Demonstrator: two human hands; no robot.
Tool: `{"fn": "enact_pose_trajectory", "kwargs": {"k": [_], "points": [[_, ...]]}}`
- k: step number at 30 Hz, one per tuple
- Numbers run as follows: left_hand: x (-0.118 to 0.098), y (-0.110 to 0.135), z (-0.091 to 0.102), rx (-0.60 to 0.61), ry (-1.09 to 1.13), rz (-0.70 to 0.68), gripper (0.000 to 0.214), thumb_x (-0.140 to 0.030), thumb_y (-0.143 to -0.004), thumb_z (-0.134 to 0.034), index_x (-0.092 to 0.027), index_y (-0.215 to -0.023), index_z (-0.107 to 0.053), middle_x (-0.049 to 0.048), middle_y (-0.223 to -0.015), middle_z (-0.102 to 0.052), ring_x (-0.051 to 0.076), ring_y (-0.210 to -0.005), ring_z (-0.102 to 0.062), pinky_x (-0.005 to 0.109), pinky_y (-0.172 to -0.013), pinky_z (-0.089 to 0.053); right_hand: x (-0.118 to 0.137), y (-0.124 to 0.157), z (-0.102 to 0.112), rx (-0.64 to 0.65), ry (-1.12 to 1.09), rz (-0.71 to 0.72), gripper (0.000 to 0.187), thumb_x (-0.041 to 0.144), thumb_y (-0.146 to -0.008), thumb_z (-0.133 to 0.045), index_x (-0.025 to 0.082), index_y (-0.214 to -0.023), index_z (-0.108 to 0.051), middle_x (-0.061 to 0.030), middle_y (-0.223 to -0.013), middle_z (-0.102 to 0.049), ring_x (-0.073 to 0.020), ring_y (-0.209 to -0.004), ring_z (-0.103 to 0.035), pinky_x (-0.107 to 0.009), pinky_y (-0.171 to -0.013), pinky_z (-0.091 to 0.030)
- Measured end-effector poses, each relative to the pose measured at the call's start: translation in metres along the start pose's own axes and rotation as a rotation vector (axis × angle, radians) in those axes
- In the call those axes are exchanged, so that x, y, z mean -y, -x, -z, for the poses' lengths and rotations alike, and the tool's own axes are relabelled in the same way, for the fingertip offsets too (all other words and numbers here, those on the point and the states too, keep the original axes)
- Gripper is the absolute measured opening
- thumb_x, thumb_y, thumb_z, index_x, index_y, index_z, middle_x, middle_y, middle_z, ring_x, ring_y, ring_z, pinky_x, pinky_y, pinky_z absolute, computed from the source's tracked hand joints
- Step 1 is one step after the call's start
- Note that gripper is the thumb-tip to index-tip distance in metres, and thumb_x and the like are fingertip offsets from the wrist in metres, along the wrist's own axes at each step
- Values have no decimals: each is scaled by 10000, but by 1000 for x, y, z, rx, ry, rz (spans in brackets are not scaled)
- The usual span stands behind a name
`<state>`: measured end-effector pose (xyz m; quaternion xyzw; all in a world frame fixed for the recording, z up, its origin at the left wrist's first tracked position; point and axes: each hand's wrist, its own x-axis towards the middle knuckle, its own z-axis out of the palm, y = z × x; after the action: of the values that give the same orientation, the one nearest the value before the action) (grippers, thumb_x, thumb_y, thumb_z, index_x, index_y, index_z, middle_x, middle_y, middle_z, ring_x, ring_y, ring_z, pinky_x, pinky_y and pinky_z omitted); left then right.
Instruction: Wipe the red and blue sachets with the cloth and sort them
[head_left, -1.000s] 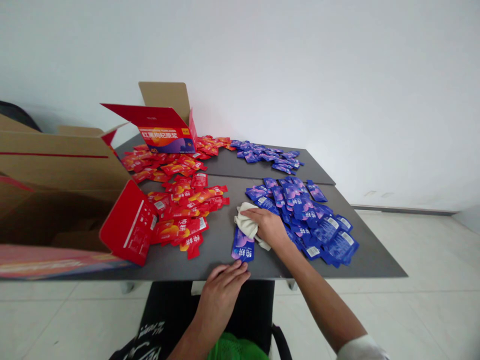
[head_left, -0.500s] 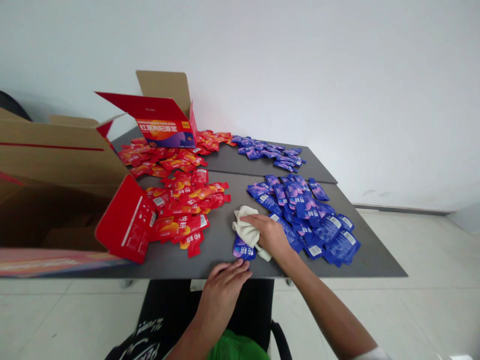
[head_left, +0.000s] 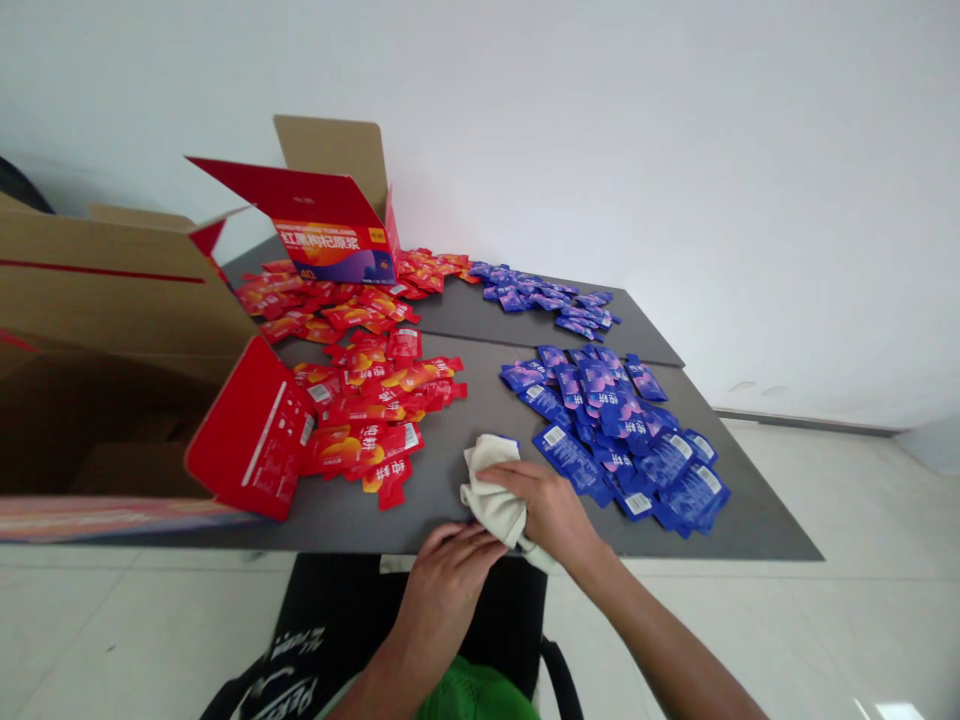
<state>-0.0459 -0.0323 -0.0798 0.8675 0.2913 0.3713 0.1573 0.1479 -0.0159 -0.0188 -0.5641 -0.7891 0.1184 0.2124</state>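
**Grip.** The right hand rests on top of the cloth, with the fingers lying close together and pressed down on it. No pinch is visible, and the thumb is hidden, so it cannot be told whether the cloth is gathered in the palm. The left hand is not closed on anything. Its fingers lie extended and close together, at the near side of the cloth. It cannot be told whether they touch it.

**Position.** The cloth lies crumpled on the gray table, close to the near edge. Whatever lies beneath it cannot be seen. The red sachets lie to the left of the cloth, and the blue sachets to its right. The cardboard box stands farther left of the cloth, and the red box stands beyond it.

**Hazards.** A sideways push on the cloth could catch the nearest blue sachets and scatter them. Its overhanging fold could drag it off the near edge if pulled toward the body. Loose sachets near the edge could also fall if knocked by either forearm.
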Motion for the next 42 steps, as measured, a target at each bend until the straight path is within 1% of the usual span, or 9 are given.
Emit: {"fn": "enact_pose_trajectory", "kwargs": {"k": [6, 10, 16, 21, 26, 31, 35, 38, 42], "points": [[2, 1, -5, -13, 6, 9, 340, -46, -1017, -478, -242, -1113, -740, 4, -1219, -779, 181, -1132, -734, 353, -931, -520, -30, -54, 16, -112, 119, -64, 507, 38, -882, -635, 275, -1322, -714, -45, -1346, -735, -242, -1188, -710, -326, -1020, -560], [1, 1, -5, -44, 22, 7, 308, -57, -1011, -511, -238, -1105, -742, 8, -1190, -788, 191, -1104, -741, 358, -923, -515, -6, -23, 26, -194, 55, -34, 488, 56, -912, -623, 269, -1345, -698, -53, -1357, -724, -226, -1196, -698, -316, -1039, -541], [-1, 0, -3, -59, 18, 21, 340, -66, -1010, -500, -230, -878, -767, 2, -786, -780, 186, -760, -744, 375, -891, -511, 20, 28, 8, 12, -12, 18, 538, 37, -893, -651, 325, -1346, -691, -23, -1322, -744, -205, -1148, -721, -295, -994, -565], [0, -1, -2, -22, 34, 12, 289, -74, -1020, -521, -237, -1115, -740, 10, -1173, -792, 188, -1097, -740, 360, -930, -494, -12, -15, 3, -51, 21, -71, 558, -2, -856, -623, 308, -1310, -720, -28, -1341, -739, -214, -1172, -721, -295, -992, -573], [1, 0, -4, -23, 22, 11, 306, -48, -1016, -503, -231, -1111, -729, 1, -1222, -778, 183, -1134, -732, 357, -932, -494, -25, -52, 20, -95, 126, -96, 541, 11, -870, -602, 290, -1317, -720, -39, -1344, -738, -243, -1182, -717, -335, -1006, -574], [0, 0, -6, -39, 20, 27, 294, -30, -981, -535, -225, -1034, -749, 8, -1101, -808, 196, -1020, -759, 365, -908, -507, 7, -8, 21, -167, 15, -19, 493, 71, -902, -646, 281, -1345, -700, -60, -1345, -730, -226, -1176, -711, -319, -1016, -563], [-1, 0, -4, -36, 5, 37, 316, -34, -974, -527, -218, -873, -763, 6, -803, -785, 196, -758, -742, 384, -884, -515, 22, 28, 4, -41, -54, -4, 521, 43, -885, -661, 313, -1328, -707, -38, -1322, -745, -215, -1147, -726, -309, -1004, -569], [0, 0, -3, -18, 25, 35, 303, -49, -994, -522, -230, -996, -765, 9, -948, -811, 197, -901, -759, 377, -905, -506, 9, 19, -4, -44, -72, -72, 544, 8, -862, -642, 309, -1308, -719, -34, -1328, -743, -219, -1168, -721, -313, -1010, -569], [2, 1, -4, 1, 20, 4, 306, -58, -1009, -515, -235, -1134, -731, 8, -1223, -777, 188, -1139, -725, 358, -935, -499, -20, -23, 2, -108, -26, -121, 539, 3, -857, -606, 285, -1300, -726, -43, -1331, -742, -241, -1205, -707, -345, -1040, -558]]}}
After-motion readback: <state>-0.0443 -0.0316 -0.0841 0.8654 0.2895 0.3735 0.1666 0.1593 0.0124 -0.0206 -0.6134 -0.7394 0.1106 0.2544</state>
